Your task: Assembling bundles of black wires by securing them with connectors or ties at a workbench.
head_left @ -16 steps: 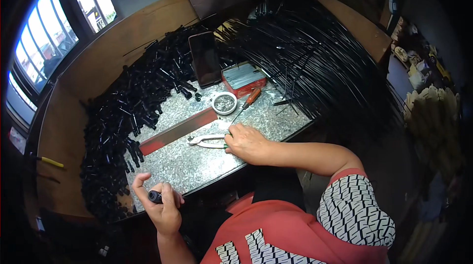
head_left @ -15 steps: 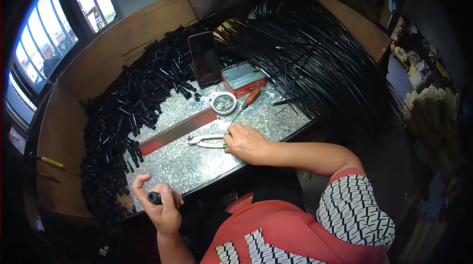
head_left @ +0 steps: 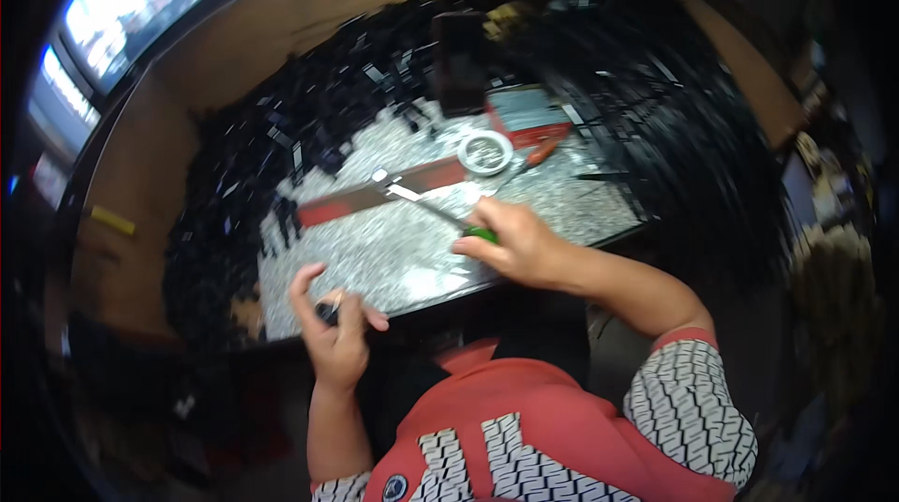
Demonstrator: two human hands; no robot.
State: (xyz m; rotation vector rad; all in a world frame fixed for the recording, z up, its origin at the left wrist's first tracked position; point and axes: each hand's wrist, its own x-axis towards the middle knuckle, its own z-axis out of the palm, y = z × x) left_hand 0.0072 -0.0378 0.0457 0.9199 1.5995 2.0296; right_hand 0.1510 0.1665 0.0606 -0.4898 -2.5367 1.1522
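Between the fingers of my left hand [head_left: 339, 343], at the table's front left, is a small black cylindrical part [head_left: 327, 313]; its index finger is crooked up away from it. My right hand [head_left: 520, 244] grips green-handled pliers [head_left: 426, 206], lifted with their jaws toward the far left, over a long flat red-and-grey bar [head_left: 342, 206] on the speckled tabletop [head_left: 375, 263]. Motion blur hides whether the jaws are apart. Beyond the right hand are a white round dish [head_left: 463, 165] of small metal bits and an orange-handled screwdriver [head_left: 545, 151].
A heap of black plastic parts [head_left: 229, 212] covers the left side. At the back stand a dark phone [head_left: 459, 62] and a red box [head_left: 538, 136] with thin pale strips. Long black rods [head_left: 674, 118] spread over the right. A wooden board wall [head_left: 140, 155] borders the table.
My right hand has raised the pliers off the tabletop and swung their jaws up over the bar. My left hand still holds the black part. The whole view has shifted.
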